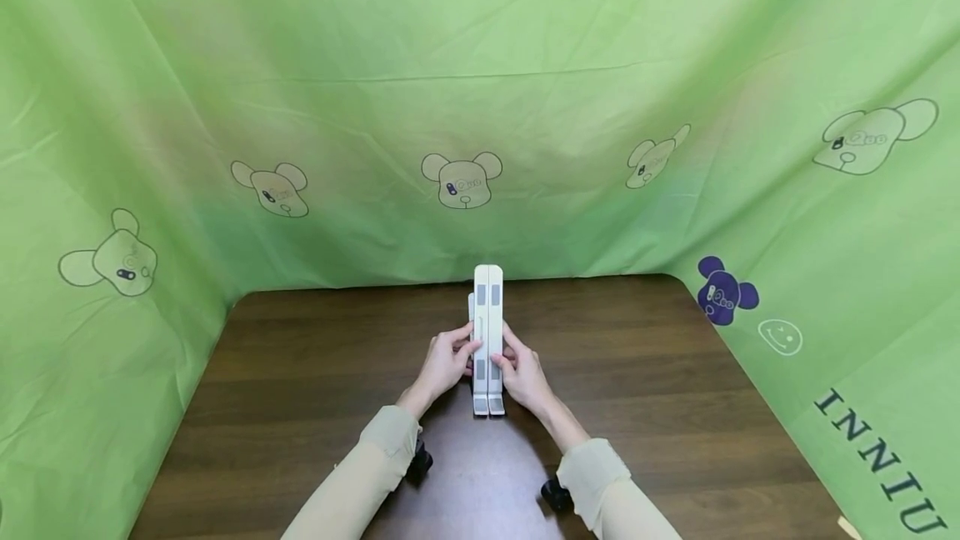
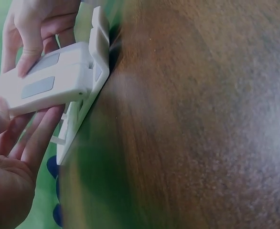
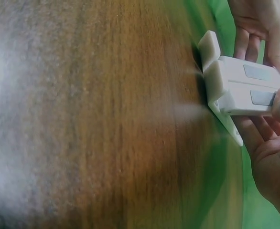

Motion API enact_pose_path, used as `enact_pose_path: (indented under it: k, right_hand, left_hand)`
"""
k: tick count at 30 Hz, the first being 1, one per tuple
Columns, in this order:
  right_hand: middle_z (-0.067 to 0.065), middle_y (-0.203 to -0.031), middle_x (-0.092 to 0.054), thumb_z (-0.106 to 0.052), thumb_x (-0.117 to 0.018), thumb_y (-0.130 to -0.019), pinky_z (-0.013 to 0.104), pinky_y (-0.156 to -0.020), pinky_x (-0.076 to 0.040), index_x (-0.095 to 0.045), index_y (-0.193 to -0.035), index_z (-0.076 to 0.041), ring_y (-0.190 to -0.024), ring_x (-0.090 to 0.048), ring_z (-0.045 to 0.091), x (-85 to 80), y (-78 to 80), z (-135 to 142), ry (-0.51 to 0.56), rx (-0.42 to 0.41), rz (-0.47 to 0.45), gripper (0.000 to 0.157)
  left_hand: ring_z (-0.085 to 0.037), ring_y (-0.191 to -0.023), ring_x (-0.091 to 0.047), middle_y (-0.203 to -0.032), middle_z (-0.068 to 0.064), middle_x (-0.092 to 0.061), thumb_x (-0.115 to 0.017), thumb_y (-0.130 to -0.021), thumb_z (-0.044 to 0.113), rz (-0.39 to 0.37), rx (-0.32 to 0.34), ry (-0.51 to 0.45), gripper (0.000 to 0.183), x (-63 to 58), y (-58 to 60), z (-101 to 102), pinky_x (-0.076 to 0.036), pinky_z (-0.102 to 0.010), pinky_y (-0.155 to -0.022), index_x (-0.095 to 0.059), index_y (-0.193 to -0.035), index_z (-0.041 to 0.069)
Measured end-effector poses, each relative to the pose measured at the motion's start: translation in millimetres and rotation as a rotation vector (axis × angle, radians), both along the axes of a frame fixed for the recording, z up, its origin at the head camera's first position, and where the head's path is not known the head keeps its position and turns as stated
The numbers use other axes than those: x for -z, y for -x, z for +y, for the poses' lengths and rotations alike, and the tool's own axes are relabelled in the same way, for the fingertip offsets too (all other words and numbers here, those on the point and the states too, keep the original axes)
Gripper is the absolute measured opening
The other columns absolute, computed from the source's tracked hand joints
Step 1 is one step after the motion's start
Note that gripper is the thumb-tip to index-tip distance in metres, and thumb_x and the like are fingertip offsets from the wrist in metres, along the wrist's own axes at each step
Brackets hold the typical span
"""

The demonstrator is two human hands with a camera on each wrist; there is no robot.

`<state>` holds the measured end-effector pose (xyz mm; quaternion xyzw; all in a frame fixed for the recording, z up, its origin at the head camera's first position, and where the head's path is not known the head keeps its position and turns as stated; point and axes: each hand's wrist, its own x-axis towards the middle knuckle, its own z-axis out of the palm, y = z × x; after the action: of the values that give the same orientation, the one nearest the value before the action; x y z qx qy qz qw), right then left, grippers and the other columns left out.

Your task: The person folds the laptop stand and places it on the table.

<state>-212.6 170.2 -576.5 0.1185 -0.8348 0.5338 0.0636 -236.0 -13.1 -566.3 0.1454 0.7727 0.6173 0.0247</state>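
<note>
A white folding laptop stand stands at the middle of the table, its two long bars side by side and almost touching. Grey pads line the bars, and short lips jut out at the near end. My left hand grips the left bar, thumb on the face and fingers behind it. On the other side my right hand holds the right bar the same way. Part of a support leg shows beneath the bars in the left wrist view. The fingertips behind the stand are partly hidden.
The dark wooden table has rounded far corners. Green cloth printed with bear heads hangs around its back and sides. Black wrist devices sit under both sleeves, and a small pale object lies at the lower right.
</note>
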Motion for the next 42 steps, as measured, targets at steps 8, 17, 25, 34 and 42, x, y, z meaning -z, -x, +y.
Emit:
enact_pose_path:
  k: [8,17,25,34,42]
  right_hand:
    - [0.035,-0.099,-0.079,0.015,-0.063,-0.101,0.049,-0.078,-0.070,-0.038,-0.167,0.004,-0.093,-0.081,0.048,0.0,-0.2,-5,-0.031,0.014,0.037,0.071]
    - [0.036,-0.100,-0.078,0.008,-0.067,-0.103,0.044,-0.073,-0.071,-0.038,-0.165,0.007,-0.091,-0.081,0.047,-3.5,5.7,1,-0.019,-0.060,-0.045,0.068]
    - [0.039,-0.113,-0.074,0.001,-0.068,-0.105,0.043,-0.077,-0.071,-0.053,-0.148,0.019,-0.091,-0.079,0.041,-23.2,21.2,30,0.010,-0.099,-0.142,0.049]
    - [0.044,-0.137,-0.065,0.003,-0.061,-0.109,0.030,-0.099,-0.067,-0.057,-0.144,0.019,-0.105,-0.082,0.016,-60.6,58.7,55,0.263,-0.098,-0.219,0.039]
    - [0.037,-0.149,-0.061,0.004,-0.056,-0.111,0.032,-0.109,-0.062,-0.043,-0.155,0.021,-0.105,-0.081,0.010,-84.8,80.5,52,0.469,-0.195,-0.375,0.049]
  left_hand:
    - [-0.039,-0.087,-0.082,-0.119,-0.034,-0.078,-0.067,-0.108,0.004,-0.004,-0.023,0.039,0.047,-5.5,-1.8,3,-0.070,-0.038,-0.064,-0.057,-0.152,-0.008]
    - [-0.045,-0.080,-0.080,-0.107,-0.034,-0.079,-0.066,-0.109,0.004,-0.040,0.013,0.014,0.050,-8.8,-2.3,-8,-0.070,-0.039,-0.066,-0.054,-0.156,-0.007]
    - [-0.049,-0.093,-0.081,-0.108,-0.035,-0.079,-0.070,-0.105,0.000,-0.049,0.085,0.017,0.053,-14.2,-2.7,-25,-0.071,-0.043,-0.081,-0.054,-0.155,-0.009]
    - [-0.043,-0.122,-0.076,-0.127,-0.033,-0.076,-0.071,-0.104,0.000,-0.171,0.252,0.057,0.044,-7.1,-9.4,-43,-0.062,-0.023,-0.098,-0.061,-0.144,-0.016]
    - [-0.042,-0.130,-0.072,-0.137,-0.036,-0.071,-0.070,-0.104,-0.002,-0.275,0.259,-0.068,0.047,4.4,-12.2,-38,-0.063,-0.024,-0.102,-0.059,-0.146,-0.017]
